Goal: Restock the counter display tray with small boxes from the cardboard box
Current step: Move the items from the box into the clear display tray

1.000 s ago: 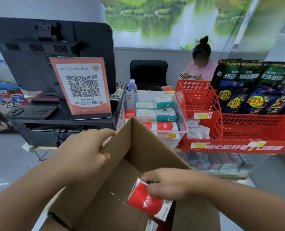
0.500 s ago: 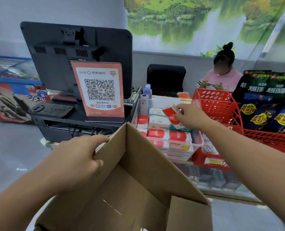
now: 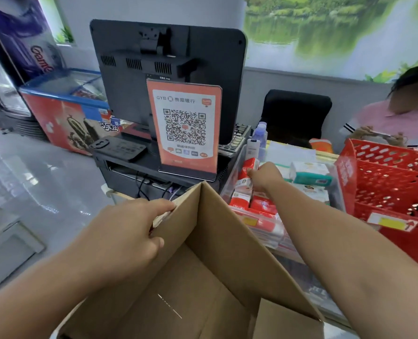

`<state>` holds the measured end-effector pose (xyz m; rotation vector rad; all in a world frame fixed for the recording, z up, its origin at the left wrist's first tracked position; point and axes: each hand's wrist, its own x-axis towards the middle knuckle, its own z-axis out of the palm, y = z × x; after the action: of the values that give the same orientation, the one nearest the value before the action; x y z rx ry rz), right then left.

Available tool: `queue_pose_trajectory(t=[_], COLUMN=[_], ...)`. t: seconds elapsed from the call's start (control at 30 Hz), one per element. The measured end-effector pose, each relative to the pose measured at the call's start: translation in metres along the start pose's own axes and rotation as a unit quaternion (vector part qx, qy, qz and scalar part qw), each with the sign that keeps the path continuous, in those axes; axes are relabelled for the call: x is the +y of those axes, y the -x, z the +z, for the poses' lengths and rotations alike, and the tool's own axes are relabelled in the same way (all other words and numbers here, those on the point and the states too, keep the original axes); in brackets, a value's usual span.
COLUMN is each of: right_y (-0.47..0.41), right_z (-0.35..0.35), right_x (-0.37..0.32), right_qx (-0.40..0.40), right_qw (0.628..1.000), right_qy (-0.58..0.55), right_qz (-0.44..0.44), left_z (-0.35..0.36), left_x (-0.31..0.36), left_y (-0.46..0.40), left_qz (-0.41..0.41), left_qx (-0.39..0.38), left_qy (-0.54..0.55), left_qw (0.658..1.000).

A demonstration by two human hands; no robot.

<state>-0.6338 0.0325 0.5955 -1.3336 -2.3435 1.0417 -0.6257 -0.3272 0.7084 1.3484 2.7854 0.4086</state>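
- Head view, placement: right hand [image 3: 264, 177] reaches out over the clear display tray [image 3: 230, 189] and pinches a small red-and-white box [image 3: 248, 171] between thumb and curled fingers, at the tray's far-left corner, just beside the orange QR sign [image 3: 184, 126].
- Seating the box, as I judge it: lower it upright against the tray's left wall, in line with the red boxes [image 3: 252, 204] already stacked nearer the person, and release only once its base rests flat.
- Hazard: a lilac bottle [image 3: 260, 133] stands just behind that corner of the tray, and teal-and-white packs [image 3: 310, 173] lie on its right side; a straight-down entry should keep the wrist off both.
- Support: left hand [image 3: 129, 231] grips the near-left rim of the cardboard box [image 3: 215, 277], fingers wrapped over its edge and thumb on the inner face. Holding it level seems wise, since the carton sits below the surface beside the tray.
- Supply: the visible part of the carton's inside shows bare cardboard; whether more boxes remain lower down cannot be told.
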Motion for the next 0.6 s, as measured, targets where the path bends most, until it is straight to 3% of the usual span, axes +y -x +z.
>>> queue_pose_trajectory(t=[0.17, 0.3, 0.43, 0.5, 0.6], right_y=[-0.002, 0.009, 0.046, 0.078, 0.144], right_z=[0.008, -0.001, -0.023, -0.037, -0.059], right_x=[0.01, 0.018, 0.015, 0.008, 0.003], right_qx=[0.049, -0.007, 0.017, 0.042, 0.013], right_qw=[0.992, 0.973, 0.966, 0.952, 0.914], right_qy=[0.1, 0.196, 0.182, 0.157, 0.134], right_qz=[-0.062, -0.12, -0.184, -0.259, -0.384], left_z=[0.002, 0.004, 0.002, 0.001, 0.0], left_x=[-0.002, 0.004, 0.015, 0.02, 0.028], left_y=[-0.001, -0.004, -0.007, -0.008, -0.009], left_qz=[-0.007, 0.002, 0.023, 0.032, 0.044], left_qx=[0.001, -0.01, -0.033, -0.04, -0.051], left_qy=[-0.002, -0.007, 0.013, 0.01, -0.003], left_qw=[1.0, 1.0, 0.999, 0.999, 0.998])
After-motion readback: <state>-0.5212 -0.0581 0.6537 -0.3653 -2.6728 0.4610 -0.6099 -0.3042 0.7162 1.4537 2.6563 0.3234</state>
